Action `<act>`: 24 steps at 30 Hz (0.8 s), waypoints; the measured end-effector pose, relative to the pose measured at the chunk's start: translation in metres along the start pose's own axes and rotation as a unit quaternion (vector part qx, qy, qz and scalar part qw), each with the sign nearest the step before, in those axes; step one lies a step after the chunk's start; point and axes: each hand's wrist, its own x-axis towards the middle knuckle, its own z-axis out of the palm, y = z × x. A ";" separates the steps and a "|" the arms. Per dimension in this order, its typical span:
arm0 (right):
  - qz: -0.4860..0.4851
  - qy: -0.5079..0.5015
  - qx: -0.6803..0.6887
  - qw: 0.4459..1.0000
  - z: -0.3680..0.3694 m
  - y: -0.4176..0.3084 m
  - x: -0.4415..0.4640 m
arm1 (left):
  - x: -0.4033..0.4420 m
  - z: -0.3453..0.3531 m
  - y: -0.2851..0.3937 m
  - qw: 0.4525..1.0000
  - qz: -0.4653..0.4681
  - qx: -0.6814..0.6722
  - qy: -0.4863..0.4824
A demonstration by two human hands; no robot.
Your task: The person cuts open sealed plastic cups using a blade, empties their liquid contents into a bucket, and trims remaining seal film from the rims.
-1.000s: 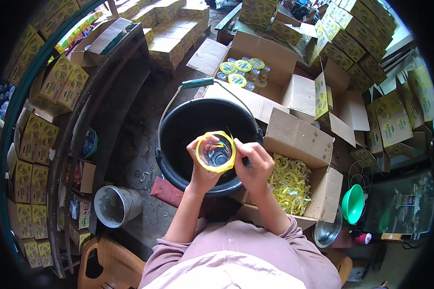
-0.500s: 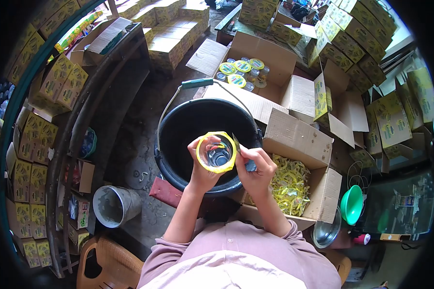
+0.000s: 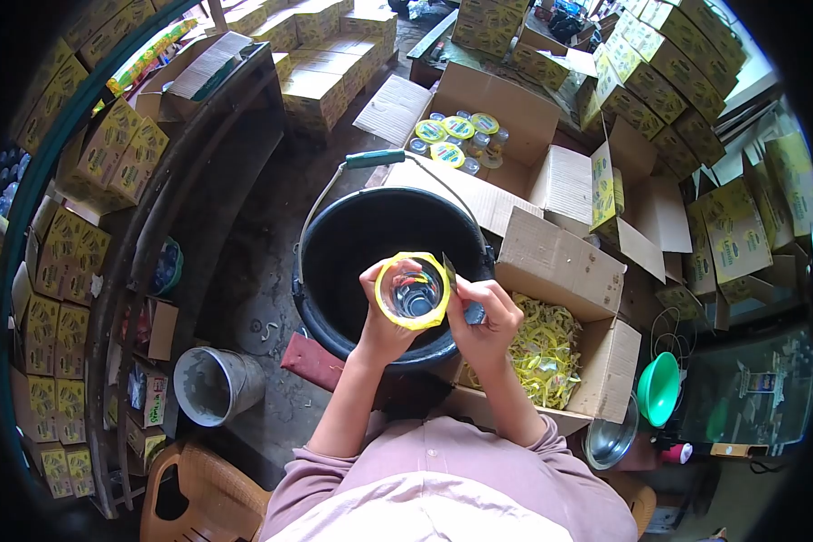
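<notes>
My left hand [image 3: 381,327] is wrapped around a clear plastic cup [image 3: 415,293] with a bright yellow rim, its round face turned up toward me. In my right hand [image 3: 488,318], thumb and fingers pinch a small dark blade [image 3: 449,269], which stands along the right edge of the yellow rim. Both hands are above a large black bucket [image 3: 334,226] with a wire handle and green grip. Below my right hand, an open carton [image 3: 603,372] holds a heap of thin yellow strips [image 3: 544,352].
Beyond the bucket, an open carton [image 3: 501,101] contains several cups with yellow lids [image 3: 446,155]. A grey pail [image 3: 210,387] stands on the floor at left, near a brown plastic chair [image 3: 203,483]. To the right are a green bowl [image 3: 659,390] and stacked printed cartons [image 3: 668,63].
The cup and both hands sit slightly further right and lower in view, along with a small shift of the whole scene. The blade stays at the rim's right side.
</notes>
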 end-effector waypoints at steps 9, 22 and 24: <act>0.006 0.017 0.021 1.000 -0.002 0.004 0.001 | -0.001 0.001 -0.001 0.999 -0.026 -0.045 0.006; -0.025 0.009 -0.027 0.999 0.000 -0.001 0.002 | 0.000 0.000 0.003 0.999 -0.028 -0.031 -0.022; -0.023 0.006 -0.017 1.000 0.000 0.000 0.003 | 0.000 0.000 0.003 0.999 -0.023 -0.034 -0.026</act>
